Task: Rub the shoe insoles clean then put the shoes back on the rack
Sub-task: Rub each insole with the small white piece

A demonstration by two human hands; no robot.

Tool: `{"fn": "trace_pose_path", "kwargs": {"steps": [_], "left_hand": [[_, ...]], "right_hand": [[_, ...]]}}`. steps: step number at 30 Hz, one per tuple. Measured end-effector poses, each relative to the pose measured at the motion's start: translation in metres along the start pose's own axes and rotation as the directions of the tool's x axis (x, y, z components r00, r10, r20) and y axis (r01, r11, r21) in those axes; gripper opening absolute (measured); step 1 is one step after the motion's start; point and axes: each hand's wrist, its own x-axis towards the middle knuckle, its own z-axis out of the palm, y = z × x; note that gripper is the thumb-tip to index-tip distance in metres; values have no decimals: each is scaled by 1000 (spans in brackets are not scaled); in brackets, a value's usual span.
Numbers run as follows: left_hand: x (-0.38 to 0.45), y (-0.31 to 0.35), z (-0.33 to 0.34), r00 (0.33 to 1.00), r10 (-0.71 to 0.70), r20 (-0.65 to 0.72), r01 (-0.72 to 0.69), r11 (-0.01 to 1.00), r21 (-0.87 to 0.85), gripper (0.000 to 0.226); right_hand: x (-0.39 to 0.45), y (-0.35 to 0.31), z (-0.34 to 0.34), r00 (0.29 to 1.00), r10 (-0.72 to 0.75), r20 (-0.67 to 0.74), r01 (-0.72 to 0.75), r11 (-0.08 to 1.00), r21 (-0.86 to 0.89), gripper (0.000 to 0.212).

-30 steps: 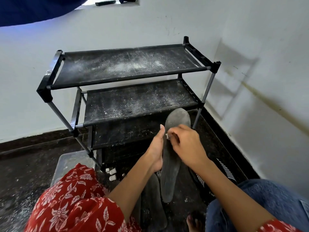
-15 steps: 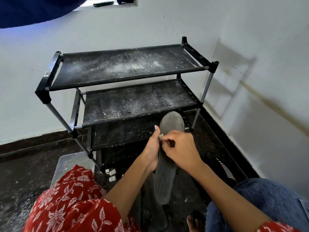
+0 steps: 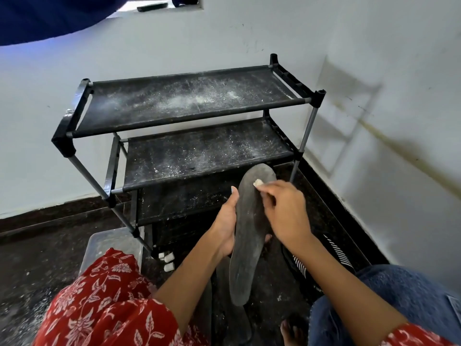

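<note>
Before the rack's point(image 3: 189, 156) lowest shelf, the left hand point(image 3: 225, 221) grips the grey insole point(image 3: 249, 228) upright by its edge; the right hand point(image 3: 284, 211) pinches a small white lump point(image 3: 258, 182) against its toe end.

Dark grey insole point(image 3: 245, 236) held up lengthwise, toe end toward black three-tier rack point(image 3: 189, 126), its shelves dusted white.

- White painted walls point(image 3: 374, 46) meet in a corner at right.
- Dark speckled floor point(image 3: 37, 258), with a dark skirting band along the wall base.
- Window opening point(image 3: 159, 5) at top, daylit.
- Shadow falls on the right wall.
</note>
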Motion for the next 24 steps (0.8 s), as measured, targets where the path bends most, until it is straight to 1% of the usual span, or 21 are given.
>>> {"fn": "trace_pose_path", "kwargs": {"steps": [3, 5, 7, 8, 9, 10, 11, 12, 13, 14, 15, 16, 17, 19, 20, 21, 22, 23, 24], "left_hand": [[3, 4, -5, 997, 53, -62, -53, 999, 1, 74], [4, 5, -9, 993, 86, -84, -88, 996, -24, 79], [4, 6, -13, 991, 106, -84, -112, 992, -63, 84], [4, 7, -14, 990, 110, -89, -118, 990, -82, 84], [5, 7, -15, 990, 116, -86, -124, 987, -98, 84], [6, 7, -16, 989, 122, -84, -130, 987, -98, 84], [6, 8, -16, 989, 123, -84, -130, 987, -90, 82], [7, 7, -16, 990, 116, -85, -122, 990, -71, 80], [7, 6, -15, 992, 101, -79, -106, 993, -58, 79], [6, 4, -13, 994, 84, -65, -87, 995, -45, 78], [5, 3, -11, 997, 72, -41, -73, 997, -31, 77], [5, 1, -9, 998, 66, -24, -66, 998, -17, 75], [4, 0, -7, 998, 62, -11, -62, 998, -8, 74], [5, 1, -5, 997, 71, -9, -71, 997, -2, 73], [5, 2, -5, 997, 78, -25, -78, 997, -6, 76], [5, 4, -7, 996, 81, -40, -82, 997, -13, 79], [6, 5, -10, 995, 89, -49, -91, 995, -28, 83], [5, 6, -12, 993, 107, -57, -110, 993, -46, 84], [5, 7, -14, 989, 129, -70, -132, 990, -52, 84]], "right_hand": [[-10, -11, 3, 972, -67, 227, 91, 991, -94, 21], [-13, -21, 1, 925, -82, 371, 106, 993, -45, 23], [-12, -26, -5, 841, -33, 540, -4, 998, 67, 20], [-10, -26, -9, 780, -13, 626, -86, 988, 128, 17], [-8, -25, -12, 719, 4, 695, -175, 969, 175, 14], [-7, -24, -15, 698, 19, 716, -249, 944, 218, 10], [-4, -21, -15, 735, 54, 676, -307, 916, 260, 9], [-2, -17, -14, 809, 114, 577, -344, 887, 307, 10], [1, -13, -12, 880, 178, 440, -351, 868, 352, 12], [3, -9, -8, 931, 216, 295, -320, 872, 371, 13], [4, -5, -5, 962, 213, 170, -260, 902, 345, 17], [4, -4, -2, 980, 174, 96, -195, 940, 281, 19], [2, -3, 1, 990, 118, 74, -131, 969, 208, 20], [-4, -5, 7, 993, -14, 118, 0, 993, 119, 17], [-7, -8, 8, 985, -57, 161, 39, 993, 115, 16], [-10, -12, 9, 973, -64, 221, 34, 990, 135, 17], [-12, -17, 8, 953, -50, 300, -2, 986, 169, 16], [-12, -20, 4, 918, -19, 396, -70, 975, 210, 16], [-10, -22, 1, 866, 18, 500, -161, 956, 244, 17]]}}
